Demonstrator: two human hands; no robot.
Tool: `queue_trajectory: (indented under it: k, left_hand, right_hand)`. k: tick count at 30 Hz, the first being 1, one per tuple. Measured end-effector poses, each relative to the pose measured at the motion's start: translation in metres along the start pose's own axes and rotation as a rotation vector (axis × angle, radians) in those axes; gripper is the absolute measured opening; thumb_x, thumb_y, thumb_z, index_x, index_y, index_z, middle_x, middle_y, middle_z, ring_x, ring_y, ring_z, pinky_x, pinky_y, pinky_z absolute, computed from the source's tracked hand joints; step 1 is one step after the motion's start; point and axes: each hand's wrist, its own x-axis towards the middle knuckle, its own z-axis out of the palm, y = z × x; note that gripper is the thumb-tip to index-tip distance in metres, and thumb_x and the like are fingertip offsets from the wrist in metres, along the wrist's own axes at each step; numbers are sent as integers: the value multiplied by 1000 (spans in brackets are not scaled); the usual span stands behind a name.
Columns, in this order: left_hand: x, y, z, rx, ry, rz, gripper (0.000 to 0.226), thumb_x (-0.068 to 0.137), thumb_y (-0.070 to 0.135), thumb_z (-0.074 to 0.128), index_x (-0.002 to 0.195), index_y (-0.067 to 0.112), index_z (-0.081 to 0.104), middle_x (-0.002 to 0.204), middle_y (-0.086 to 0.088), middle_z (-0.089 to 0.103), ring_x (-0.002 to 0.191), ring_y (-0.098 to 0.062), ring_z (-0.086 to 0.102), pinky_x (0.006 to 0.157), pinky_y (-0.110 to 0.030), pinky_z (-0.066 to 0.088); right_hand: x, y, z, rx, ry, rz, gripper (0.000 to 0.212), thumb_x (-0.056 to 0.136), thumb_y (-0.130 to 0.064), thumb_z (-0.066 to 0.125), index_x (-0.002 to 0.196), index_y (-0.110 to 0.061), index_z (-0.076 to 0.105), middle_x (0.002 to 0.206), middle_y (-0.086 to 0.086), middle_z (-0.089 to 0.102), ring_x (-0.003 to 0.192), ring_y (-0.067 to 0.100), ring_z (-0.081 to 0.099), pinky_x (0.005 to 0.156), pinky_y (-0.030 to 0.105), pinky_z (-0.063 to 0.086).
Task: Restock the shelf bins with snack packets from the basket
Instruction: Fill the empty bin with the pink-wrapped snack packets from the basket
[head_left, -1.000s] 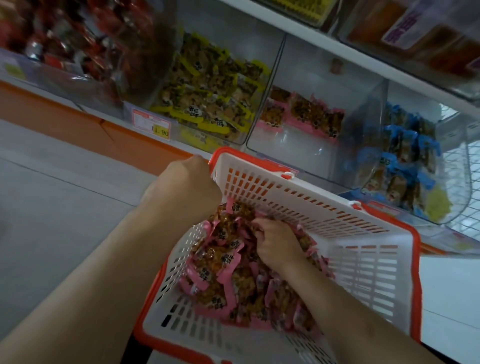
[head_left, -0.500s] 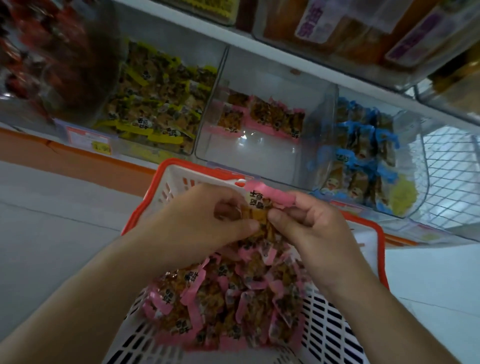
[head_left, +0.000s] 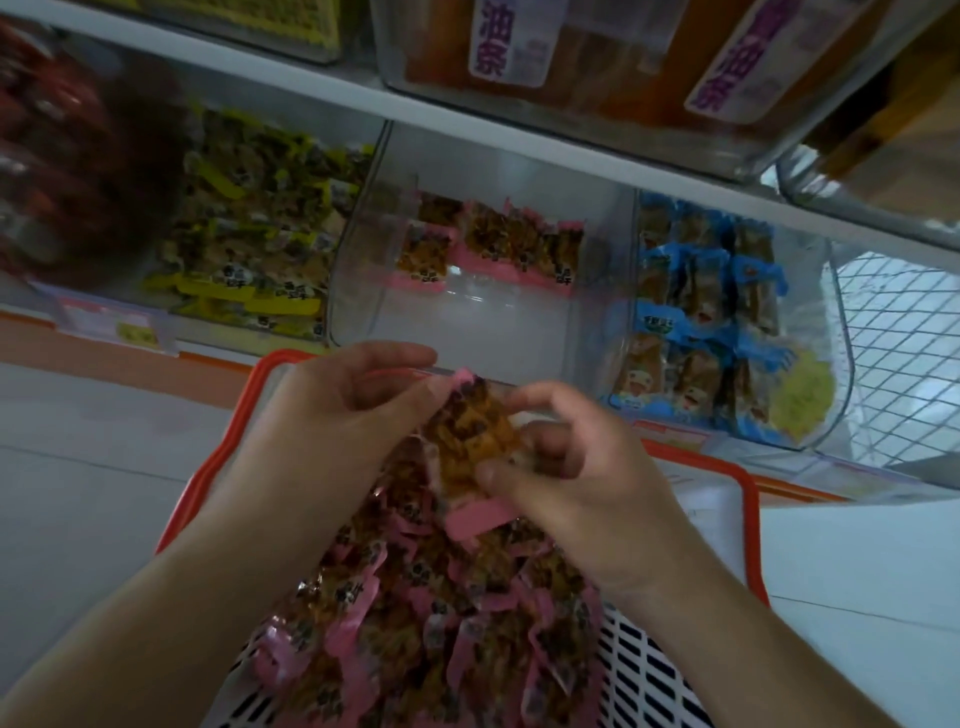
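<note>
now higher above the basket, pink packet pinched by left hand and right hand fingers

At your nine o'clock lies pale grey floor; at three o'clock a white wire-mesh panel; at eight o'clock an orange baseboard strip.

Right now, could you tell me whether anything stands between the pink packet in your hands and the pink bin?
Nothing visible does. Both hands hold the pink packet just before the clear bin, whose open front faces them.
</note>
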Motion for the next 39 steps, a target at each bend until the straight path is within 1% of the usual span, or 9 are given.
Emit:
queue_trajectory:
  k: [4,8,10,13,16,22,28,33,39]
  left_hand:
    - [0,-2,2,212,48,79,6,87,30,78,93,28,80,81,6,79,73,-8,75,67,-30,57]
    - [0,2,3,248,50,133,6,88,33,76,92,30,78,80,10,78,71,-4,72,64,-24,55]
    - [-1,5,2,285,72,191,9,92,38,70,99,34,75,89,15,77,82,-1,71,72,-23,54]
    - [4,4,-10,662,154,327,31,94,37,65,124,44,63,130,29,57,119,1,55,92,-22,46]
    - [11,-1,-22,978,137,359,65,93,27,68,153,30,43,164,15,26,152,-14,24,122,-39,31]
    - [11,-6,-20,1102,33,319,80,95,33,62,162,21,21,167,12,-8,157,-15,-9,127,-36,12]
    - [15,-9,-20,1100,42,311,70,94,33,60,156,22,31,168,10,-7,157,-15,-10,128,-40,19]
    - [15,-13,-21,1097,41,337,59,94,30,59,150,21,41,168,6,5,157,-15,-11,128,-41,19]
    - [18,-20,-23,1094,67,379,57,92,28,62,146,21,47,167,4,18,158,-14,-7,125,-40,19]
  right_hand:
    - [-3,1,3,-239,18,-106,63,85,-30,89,128,-54,49,109,-22,69,101,2,69,87,28,59]
    - [-2,-1,2,-218,4,-202,60,85,-12,88,124,-47,61,106,-18,68,100,10,71,86,34,60]
    - [1,1,3,-161,53,-200,55,83,-7,88,118,-44,68,103,-15,71,97,11,73,83,32,60]
    - [9,-5,-1,-109,181,-183,53,82,-8,89,114,-45,68,101,-11,76,94,9,74,81,31,62]
    - [40,-18,-2,-113,288,-177,50,84,-13,88,115,-44,64,100,-10,78,89,5,76,75,27,63]
    - [166,-27,8,-281,368,-176,51,83,-14,88,117,-42,61,117,-12,67,108,11,68,74,25,63]
    - [233,-22,17,-501,416,-167,37,90,-14,80,119,-29,62,115,-13,59,107,14,61,71,22,44]
    - [244,-7,23,-856,403,-217,45,94,-22,69,135,-35,56,118,-1,71,108,26,69,80,37,56]
    - [242,-6,22,-1226,371,-250,58,98,-26,63,149,-40,40,90,-2,61,89,30,69,62,36,50]
